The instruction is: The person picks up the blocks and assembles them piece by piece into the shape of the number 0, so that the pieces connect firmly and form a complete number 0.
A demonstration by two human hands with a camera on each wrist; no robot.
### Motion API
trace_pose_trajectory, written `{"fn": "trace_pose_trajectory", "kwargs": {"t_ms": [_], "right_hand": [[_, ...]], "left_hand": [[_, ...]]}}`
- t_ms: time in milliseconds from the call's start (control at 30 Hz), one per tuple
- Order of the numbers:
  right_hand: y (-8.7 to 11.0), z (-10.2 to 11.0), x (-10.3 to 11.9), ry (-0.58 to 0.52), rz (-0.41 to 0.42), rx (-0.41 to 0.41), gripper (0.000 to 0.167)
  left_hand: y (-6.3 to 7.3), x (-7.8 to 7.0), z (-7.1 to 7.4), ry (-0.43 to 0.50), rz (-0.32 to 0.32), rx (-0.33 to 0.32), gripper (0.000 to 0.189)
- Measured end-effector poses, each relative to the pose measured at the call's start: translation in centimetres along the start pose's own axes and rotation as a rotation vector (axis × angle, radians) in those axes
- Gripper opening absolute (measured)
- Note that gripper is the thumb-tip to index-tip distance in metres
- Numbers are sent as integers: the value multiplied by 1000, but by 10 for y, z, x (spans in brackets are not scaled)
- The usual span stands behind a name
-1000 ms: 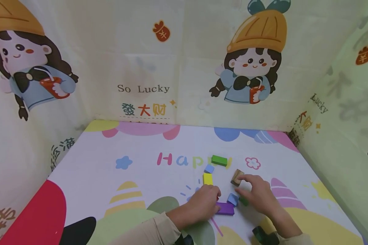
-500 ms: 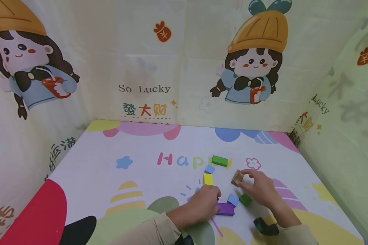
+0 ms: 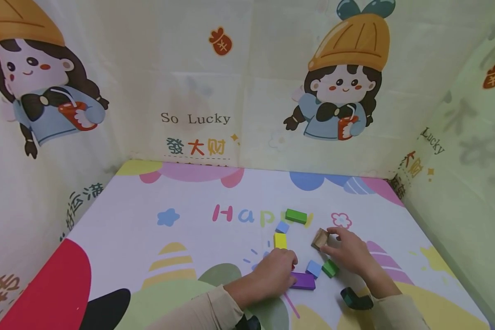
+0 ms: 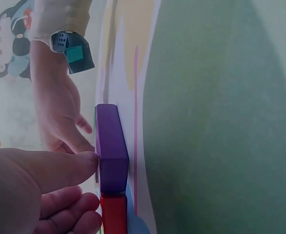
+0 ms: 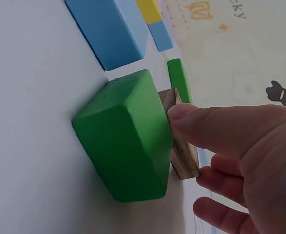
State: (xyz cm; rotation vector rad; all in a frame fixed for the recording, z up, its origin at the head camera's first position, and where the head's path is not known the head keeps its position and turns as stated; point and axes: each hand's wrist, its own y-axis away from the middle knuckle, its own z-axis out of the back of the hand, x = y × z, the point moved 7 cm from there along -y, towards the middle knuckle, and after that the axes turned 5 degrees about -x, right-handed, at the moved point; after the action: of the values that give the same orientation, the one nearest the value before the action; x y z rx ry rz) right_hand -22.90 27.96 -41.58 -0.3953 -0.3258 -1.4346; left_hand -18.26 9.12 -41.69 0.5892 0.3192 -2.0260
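My right hand (image 3: 349,250) pinches the right side of a brown wood-grain block (image 3: 319,239) with thumb and finger; the block stays low at the tabletop. My left hand (image 3: 268,275) rests low by a purple block (image 3: 303,281), its thumb touching that block's side in the left wrist view. Loosely curled fingers lie beside a red block (image 4: 114,214), which sits end to end with the purple one and is mostly hidden from the head view. Near the right wrist, a green block (image 3: 330,268) stands close to a light blue block (image 3: 313,269).
Farther back are a yellow block (image 3: 280,240), a small blue block (image 3: 282,227) and a long green block (image 3: 296,216), which together with the nearer blocks form a rough ring. Printed fabric walls (image 3: 255,91) enclose the patterned tabletop (image 3: 189,197) at the back and sides.
My right thumb and finger have closed in on the wood-grain block, and the hand has shifted slightly away from me, uncovering the near green block. My left hand stays in place.
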Motion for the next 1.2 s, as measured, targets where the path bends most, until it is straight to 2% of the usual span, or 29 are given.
{"fn": "trace_pose_trajectory", "kwargs": {"t_ms": [200, 567, 800, 1200], "right_hand": [[-3, -4, -4, -6, -19, 21, 55], [-6, -7, -7, -39, -6, 71, 56], [-7, -8, -7, -56, -2, 102, 55], [-6, -9, -4, -75, -5, 128, 55]], "left_hand": [[-1, 1, 0, 5, 16, 13, 27], [0, -1, 1, -16, 16, 12, 27], [-1, 0, 0, -12, 45, 23, 28], [-1, 1, -1, -10, 46, 32, 28]]}}
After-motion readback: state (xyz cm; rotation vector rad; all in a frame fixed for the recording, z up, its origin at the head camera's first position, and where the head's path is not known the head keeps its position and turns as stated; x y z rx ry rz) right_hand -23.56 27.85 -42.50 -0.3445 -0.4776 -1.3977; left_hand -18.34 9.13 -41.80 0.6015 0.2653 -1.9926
